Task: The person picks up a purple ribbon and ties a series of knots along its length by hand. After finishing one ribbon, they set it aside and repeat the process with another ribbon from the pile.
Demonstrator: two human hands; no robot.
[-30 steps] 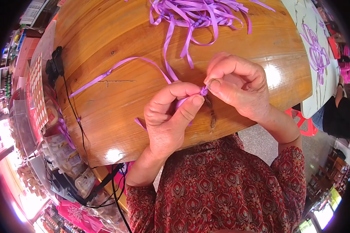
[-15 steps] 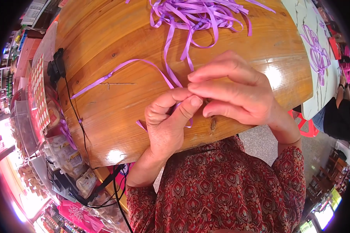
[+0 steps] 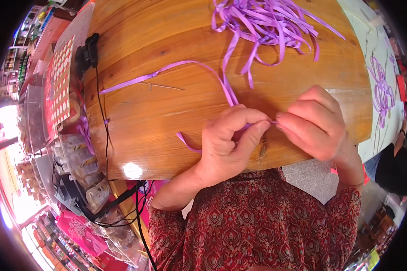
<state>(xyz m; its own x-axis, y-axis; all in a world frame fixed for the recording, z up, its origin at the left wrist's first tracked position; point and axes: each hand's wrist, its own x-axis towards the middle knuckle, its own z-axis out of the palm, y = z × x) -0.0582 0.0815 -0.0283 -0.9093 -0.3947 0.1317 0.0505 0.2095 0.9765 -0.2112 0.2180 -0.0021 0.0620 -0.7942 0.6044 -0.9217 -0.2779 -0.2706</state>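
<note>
Purple ribbon [image 3: 273, 122] between my left hand [image 3: 230, 142] and right hand [image 3: 315, 124] | both pinching it | long axis of exposed bit running crosswise, left to right

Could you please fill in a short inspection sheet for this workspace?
Surface: glossy wooden table, bright glare near its lower-left edge.
Items in work: purple ribbon between the hands; ribbon pile tangled at the far side; thin metal rod lying at left.
Clutter: black device and dotted sheet toward the left edge.
Hands: left hand pinches the purple ribbon; right hand has its fingers closed on a thin part of it.
Cables: black cable runs down the table's left side; others tangle below the edge.
Surroundings: white marbled table and a person in dark clothing at right.
</note>
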